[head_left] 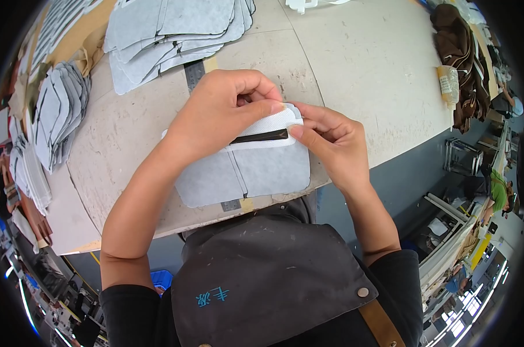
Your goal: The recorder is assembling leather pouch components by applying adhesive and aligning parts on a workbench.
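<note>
A pale grey fabric panel with rounded corners lies at the table's near edge, a dark seam running down its middle. Across its upper part is a white strip framing a dark brown slot. My left hand is closed, thumb and fingers pinching the white strip at the panel's upper right. Beside it, my right hand pinches the panel's right edge, thumb near the slot's end. My left hand hides the panel's upper left part.
Several similar grey panels are stacked at the far left, with another pile at the left edge. A metal ruler lies on the table, partly under the panel. At the right edge are a yellowish bottle and brown material.
</note>
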The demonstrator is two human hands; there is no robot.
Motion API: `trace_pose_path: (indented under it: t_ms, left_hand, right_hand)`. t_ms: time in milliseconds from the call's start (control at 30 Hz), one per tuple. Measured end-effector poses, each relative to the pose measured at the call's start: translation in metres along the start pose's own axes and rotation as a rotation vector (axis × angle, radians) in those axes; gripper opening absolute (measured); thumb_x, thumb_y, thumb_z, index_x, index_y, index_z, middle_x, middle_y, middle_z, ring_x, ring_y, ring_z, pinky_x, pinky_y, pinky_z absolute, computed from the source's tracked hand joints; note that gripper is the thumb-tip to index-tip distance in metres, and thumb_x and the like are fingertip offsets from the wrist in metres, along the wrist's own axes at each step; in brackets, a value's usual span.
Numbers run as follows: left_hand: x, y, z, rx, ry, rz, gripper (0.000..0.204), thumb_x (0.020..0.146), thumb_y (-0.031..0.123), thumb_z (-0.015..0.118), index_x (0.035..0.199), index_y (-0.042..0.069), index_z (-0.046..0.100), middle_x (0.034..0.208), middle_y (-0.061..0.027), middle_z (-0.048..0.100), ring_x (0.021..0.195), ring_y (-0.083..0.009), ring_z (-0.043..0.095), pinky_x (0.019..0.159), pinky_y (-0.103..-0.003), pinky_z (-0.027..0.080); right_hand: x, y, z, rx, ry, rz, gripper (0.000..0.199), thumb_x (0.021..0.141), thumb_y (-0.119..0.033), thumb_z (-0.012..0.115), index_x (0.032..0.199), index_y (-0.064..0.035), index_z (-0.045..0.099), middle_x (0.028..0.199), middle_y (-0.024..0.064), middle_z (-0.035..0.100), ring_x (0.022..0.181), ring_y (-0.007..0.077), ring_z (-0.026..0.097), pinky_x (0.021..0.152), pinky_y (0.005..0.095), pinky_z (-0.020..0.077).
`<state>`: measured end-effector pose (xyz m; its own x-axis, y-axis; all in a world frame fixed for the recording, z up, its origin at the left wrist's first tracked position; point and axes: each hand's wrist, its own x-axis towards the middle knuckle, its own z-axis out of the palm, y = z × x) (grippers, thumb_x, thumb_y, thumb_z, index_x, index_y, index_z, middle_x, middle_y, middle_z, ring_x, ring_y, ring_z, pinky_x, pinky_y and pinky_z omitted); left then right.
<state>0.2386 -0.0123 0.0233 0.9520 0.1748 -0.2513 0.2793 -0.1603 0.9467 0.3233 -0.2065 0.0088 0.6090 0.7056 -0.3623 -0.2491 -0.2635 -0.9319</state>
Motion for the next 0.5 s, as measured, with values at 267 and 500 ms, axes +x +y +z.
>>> trace_pose_path:
  t_ms: [267,500]
  left_hand:
    - [0.003,-0.003,0.003,-0.031,-0.001,-0.01,0.013,0.089,0.015,0.07,0.091,0.002,0.069,0.08,0.0044,0.063,0.072,-0.0028,0.05,0.064,-0.02,0.042]
    - [-0.017,-0.017,-0.029,0.09,0.018,-0.107,0.023,0.095,0.021,0.065,0.102,0.0,0.068,0.088,0.001,0.066,0.081,-0.005,0.057,0.074,-0.021,0.046]
  right_hand:
    - [0.001,0.002,0.003,0.064,0.004,-0.037,0.031,0.09,-0.005,0.069,0.12,0.0024,0.066,0.096,0.0098,0.074,0.085,0.0086,0.067,0.075,0.0225,0.0539]
    - [0.001,0.006,0.006,0.056,0.045,-0.057,0.029,0.092,-0.005,0.067,0.12,0.0033,0.066,0.1,0.0099,0.074,0.087,0.008,0.067,0.077,0.0223,0.0532]
